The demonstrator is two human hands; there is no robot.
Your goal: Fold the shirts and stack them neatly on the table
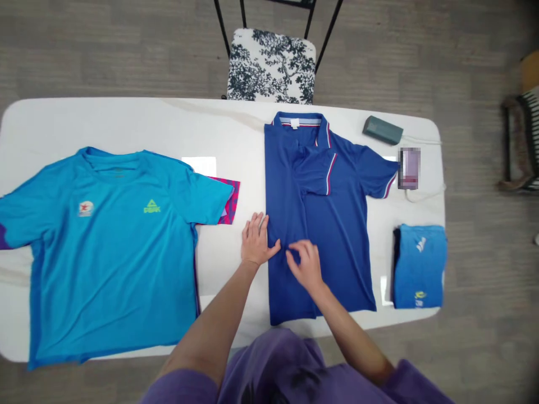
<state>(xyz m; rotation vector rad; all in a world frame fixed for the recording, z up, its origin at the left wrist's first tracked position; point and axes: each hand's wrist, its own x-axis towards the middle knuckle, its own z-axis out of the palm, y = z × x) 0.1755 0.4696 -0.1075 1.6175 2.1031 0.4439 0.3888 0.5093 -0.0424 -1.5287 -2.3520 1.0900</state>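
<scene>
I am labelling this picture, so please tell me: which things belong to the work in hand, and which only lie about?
In hand: dark blue polo shirt, half folded; left hand at its folded edge; right hand on it.

Lying about: light blue sports T-shirt; folded blue shirt; grey-green box; floral chair cushion.

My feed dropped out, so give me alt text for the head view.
Both hands, left hand and right hand, press on a half-folded navy polo shirt on a white table. A flat light blue T-shirt lies left, a folded blue shirt right.
</scene>
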